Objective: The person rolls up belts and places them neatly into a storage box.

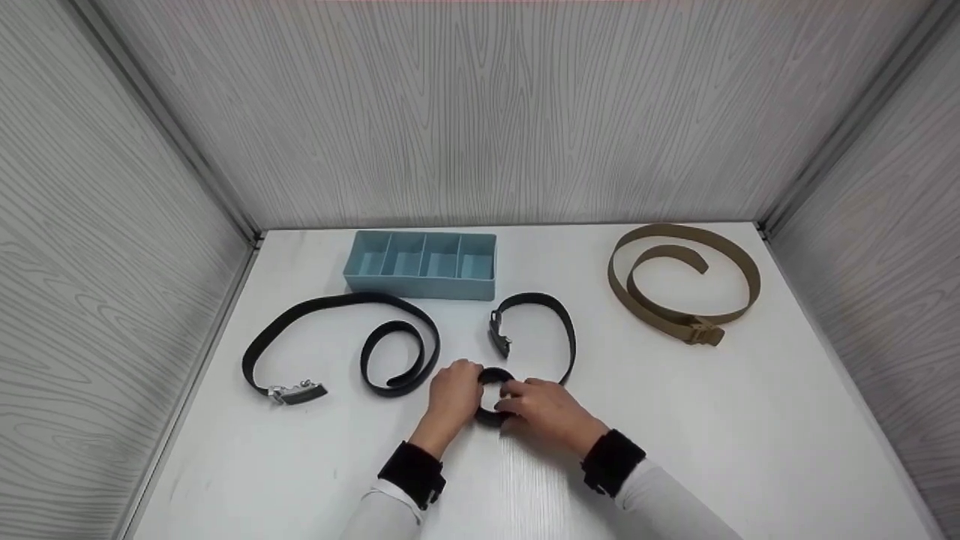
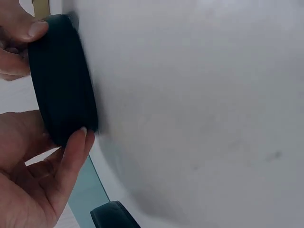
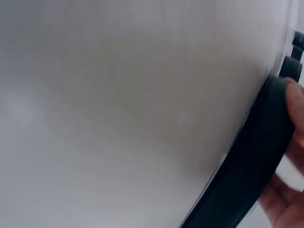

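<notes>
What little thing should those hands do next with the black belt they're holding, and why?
Probably wind a bit more of the held black belt onto its round coil: the left hand and right hand grip that coil, while the stretch ending in the buckle lies in a loose arc on the table.

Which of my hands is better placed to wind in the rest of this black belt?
Probably your right hand: the uncoiled strap leads to it, while your left hand holds the opposite side of the coil.
</notes>
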Available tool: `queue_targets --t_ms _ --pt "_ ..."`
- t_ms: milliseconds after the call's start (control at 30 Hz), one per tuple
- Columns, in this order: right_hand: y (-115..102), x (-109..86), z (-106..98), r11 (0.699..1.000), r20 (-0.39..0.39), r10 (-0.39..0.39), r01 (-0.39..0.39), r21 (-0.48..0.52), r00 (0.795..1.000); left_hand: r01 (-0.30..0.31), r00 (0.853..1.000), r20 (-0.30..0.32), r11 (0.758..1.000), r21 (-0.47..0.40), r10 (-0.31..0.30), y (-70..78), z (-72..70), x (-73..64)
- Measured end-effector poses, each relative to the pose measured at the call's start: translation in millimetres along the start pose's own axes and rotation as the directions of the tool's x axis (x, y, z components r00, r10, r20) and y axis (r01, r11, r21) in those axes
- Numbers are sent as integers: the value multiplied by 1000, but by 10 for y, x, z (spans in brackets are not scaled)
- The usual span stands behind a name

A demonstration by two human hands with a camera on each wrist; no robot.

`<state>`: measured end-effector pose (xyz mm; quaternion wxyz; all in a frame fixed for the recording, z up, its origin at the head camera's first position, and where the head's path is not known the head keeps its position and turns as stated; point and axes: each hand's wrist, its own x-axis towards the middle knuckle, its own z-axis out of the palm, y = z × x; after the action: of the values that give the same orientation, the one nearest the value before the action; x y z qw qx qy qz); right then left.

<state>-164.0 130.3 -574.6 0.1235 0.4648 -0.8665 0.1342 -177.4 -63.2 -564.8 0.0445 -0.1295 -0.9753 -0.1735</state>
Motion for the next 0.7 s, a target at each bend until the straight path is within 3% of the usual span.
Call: queue_targets --t_ms 100,167,333,433,700 --pt "117 -67 -75 996 70 77 -81 48 995 -38 999 -5 999 29 39 -35 -6 2" --pt "245 -139 -120 989 78 149 -150 -5 986 -70 998 -4 997 44 70 -57 -5 1" --pt "607 -382 -255 942 31 321 -315 -118 947 -123 992 -6 990 64 124 -79 8 -4" --pt "757 -516 -326 915 14 391 -387 -112 920 -131 991 -18 989 63 132 -85 12 -9" --pt "867 -659 -358 854 -30 512 -512 -91 859 -124 990 -50 988 93 129 -125 -8 -1"
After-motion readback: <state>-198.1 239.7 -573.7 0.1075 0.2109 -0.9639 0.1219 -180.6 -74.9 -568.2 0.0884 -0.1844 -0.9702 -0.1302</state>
